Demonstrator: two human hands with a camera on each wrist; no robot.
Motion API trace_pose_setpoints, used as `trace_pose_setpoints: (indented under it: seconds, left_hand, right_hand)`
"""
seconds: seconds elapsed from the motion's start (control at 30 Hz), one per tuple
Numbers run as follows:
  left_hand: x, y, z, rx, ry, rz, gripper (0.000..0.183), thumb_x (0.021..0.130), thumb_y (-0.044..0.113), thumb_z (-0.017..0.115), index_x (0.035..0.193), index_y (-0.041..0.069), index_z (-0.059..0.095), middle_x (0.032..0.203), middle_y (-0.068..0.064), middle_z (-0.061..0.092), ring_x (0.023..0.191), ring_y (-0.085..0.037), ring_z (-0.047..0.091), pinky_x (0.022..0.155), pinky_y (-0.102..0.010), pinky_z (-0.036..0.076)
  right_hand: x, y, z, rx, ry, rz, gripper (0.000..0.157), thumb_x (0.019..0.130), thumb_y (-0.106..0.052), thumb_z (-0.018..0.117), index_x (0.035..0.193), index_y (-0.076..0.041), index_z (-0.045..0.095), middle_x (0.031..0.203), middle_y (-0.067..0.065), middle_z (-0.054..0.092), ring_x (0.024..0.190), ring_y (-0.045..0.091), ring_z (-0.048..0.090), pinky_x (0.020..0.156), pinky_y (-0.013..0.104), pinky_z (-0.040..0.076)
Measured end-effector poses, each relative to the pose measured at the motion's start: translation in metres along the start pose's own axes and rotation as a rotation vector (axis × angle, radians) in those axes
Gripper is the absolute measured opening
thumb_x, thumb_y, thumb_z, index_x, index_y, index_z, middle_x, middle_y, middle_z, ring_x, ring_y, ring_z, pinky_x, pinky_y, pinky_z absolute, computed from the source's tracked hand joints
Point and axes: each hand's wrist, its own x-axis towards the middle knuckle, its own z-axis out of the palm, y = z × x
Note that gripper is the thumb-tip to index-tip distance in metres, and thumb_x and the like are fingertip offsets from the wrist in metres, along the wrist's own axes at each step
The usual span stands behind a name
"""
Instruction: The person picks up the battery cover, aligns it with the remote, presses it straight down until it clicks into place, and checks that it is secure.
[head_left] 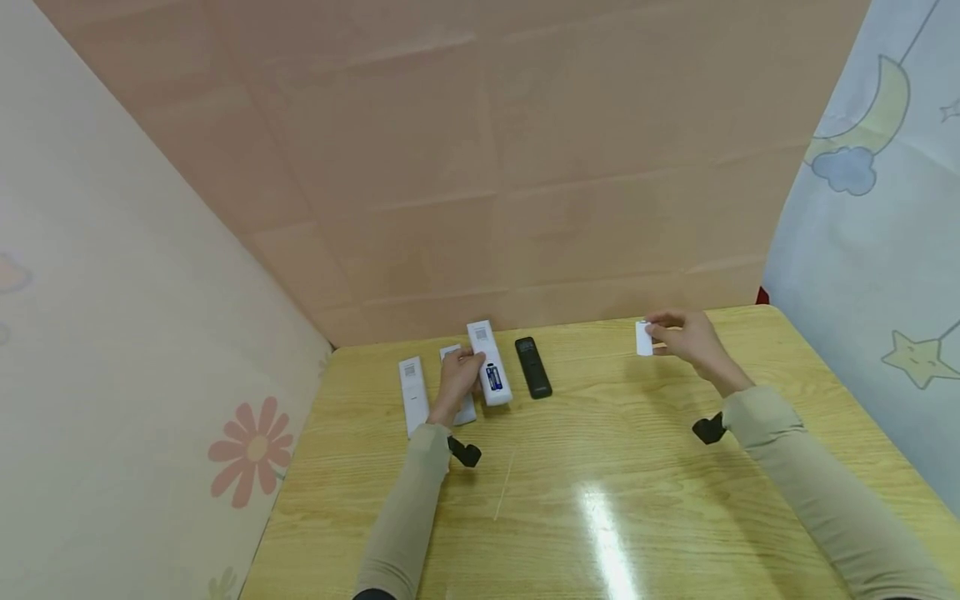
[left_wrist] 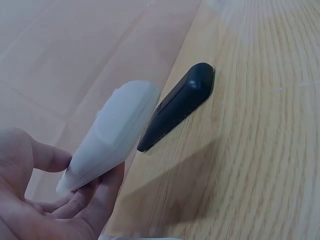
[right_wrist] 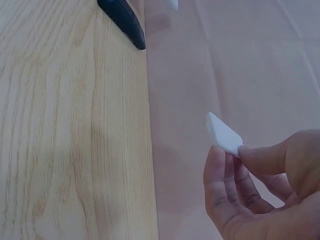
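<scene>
My left hand (head_left: pixel 456 379) grips a white remote control (head_left: pixel 483 346) by its side, lifted off the table. Its back faces up in the head view, and blue batteries (head_left: pixel 493 377) show in the uncovered compartment. In the left wrist view the thumb and fingers hold the white remote (left_wrist: pixel 112 130) from both sides. Far to the right, my right hand (head_left: pixel 686 340) pinches a small white battery cover (head_left: pixel 643 338) between thumb and fingers above the table. The right wrist view shows that cover (right_wrist: pixel 224 135) tilted at the fingertips.
A black remote (head_left: pixel 533 367) lies just right of the held one. Two white remotes lie on the left: one (head_left: pixel 413 392) at the outer side, another (head_left: pixel 467 410) partly hidden under my left hand. A pinkish-brown sheet (head_left: pixel 480 208) hangs behind the wooden table (head_left: pixel 570 450).
</scene>
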Motion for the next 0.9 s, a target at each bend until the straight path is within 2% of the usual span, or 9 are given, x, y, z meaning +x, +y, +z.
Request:
trace_pose_setpoints:
  seconds: [0.1, 0.3, 0.53, 0.7, 0.9]
  left_hand:
    - [0.001, 0.000, -0.001, -0.016, -0.009, -0.010, 0.052, 0.099, 0.035, 0.061, 0.140, 0.004, 0.052, 0.103, -0.009, 0.071, 0.066, -0.018, 0.055, 0.064, -0.039, 0.050]
    - [-0.001, 0.002, 0.001, -0.065, -0.039, -0.014, 0.056, 0.097, 0.035, 0.065, 0.140, 0.001, 0.054, 0.108, -0.012, 0.071, 0.082, -0.023, 0.071, 0.074, -0.040, 0.059]
    - [-0.002, 0.000, 0.003, -0.222, -0.115, -0.047, 0.058, 0.098, 0.030, 0.064, 0.145, 0.001, 0.047, 0.120, -0.016, 0.066, 0.099, -0.028, 0.071, 0.085, -0.043, 0.059]
    - [-0.004, -0.001, 0.004, -0.297, -0.144, -0.081, 0.054, 0.099, 0.028, 0.064, 0.143, 0.003, 0.047, 0.125, -0.016, 0.063, 0.100, -0.028, 0.071, 0.094, -0.048, 0.055]
    - [-0.008, 0.001, 0.007, -0.294, -0.138, -0.082, 0.049, 0.098, 0.029, 0.066, 0.138, 0.006, 0.051, 0.123, -0.015, 0.063, 0.095, -0.027, 0.072, 0.089, -0.048, 0.056]
  right_hand:
    - [0.000, -0.003, 0.003, -0.003, -0.015, -0.001, 0.037, 0.103, -0.016, 0.057, 0.129, 0.010, 0.057, 0.121, 0.030, 0.056, 0.088, 0.016, 0.065, 0.076, 0.035, 0.061]
    - [-0.001, -0.013, 0.010, 0.005, -0.034, 0.009, 0.036, 0.103, -0.017, 0.059, 0.129, 0.007, 0.058, 0.123, 0.028, 0.057, 0.091, 0.021, 0.065, 0.075, 0.033, 0.061]
    - [-0.001, -0.023, 0.020, 0.036, -0.064, 0.015, 0.038, 0.103, -0.017, 0.059, 0.131, 0.007, 0.057, 0.126, 0.029, 0.056, 0.096, 0.025, 0.066, 0.080, 0.041, 0.061]
    - [-0.002, -0.028, 0.027, 0.050, -0.106, -0.008, 0.037, 0.104, -0.017, 0.057, 0.134, 0.006, 0.055, 0.129, 0.028, 0.054, 0.103, 0.032, 0.064, 0.079, 0.037, 0.061]
    - [-0.006, -0.036, 0.033, 0.085, -0.136, -0.022, 0.035, 0.104, -0.015, 0.056, 0.132, 0.005, 0.056, 0.132, 0.026, 0.053, 0.109, 0.038, 0.060, 0.080, 0.035, 0.061]
